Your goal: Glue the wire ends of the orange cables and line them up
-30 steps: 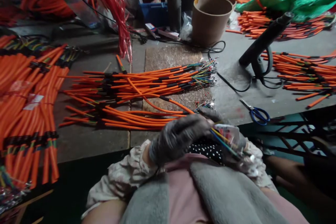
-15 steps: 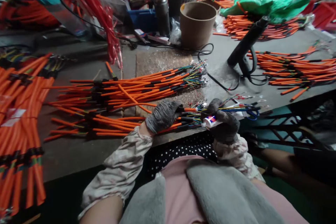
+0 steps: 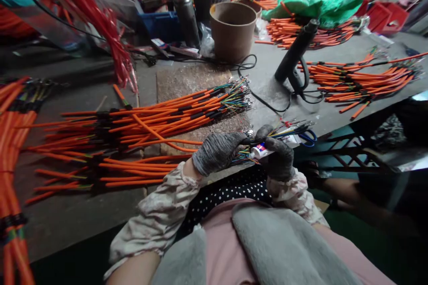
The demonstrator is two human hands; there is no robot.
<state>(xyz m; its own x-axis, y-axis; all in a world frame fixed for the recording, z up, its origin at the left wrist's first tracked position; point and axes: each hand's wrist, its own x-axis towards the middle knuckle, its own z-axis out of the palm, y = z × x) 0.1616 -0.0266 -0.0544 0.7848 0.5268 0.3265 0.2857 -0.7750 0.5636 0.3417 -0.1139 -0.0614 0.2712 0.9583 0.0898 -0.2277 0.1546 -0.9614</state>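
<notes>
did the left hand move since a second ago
Yes. The left hand went from over the lap forward to the table edge, beside the orange cables.

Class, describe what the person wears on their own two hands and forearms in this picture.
Both the left hand and the right hand wear mottled grey knit gloves. Pale, faintly floral-patterned sleeve covers run up both forearms, gathered at the wrists.

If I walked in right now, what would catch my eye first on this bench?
Orange cables fan across the middle of the table, with more piled at the far right. At the near edge, the gloved left hand and right hand pinch a bundle of coloured wires; the right also holds a small white tube. Behind stand a brown tub and green bag.
</notes>
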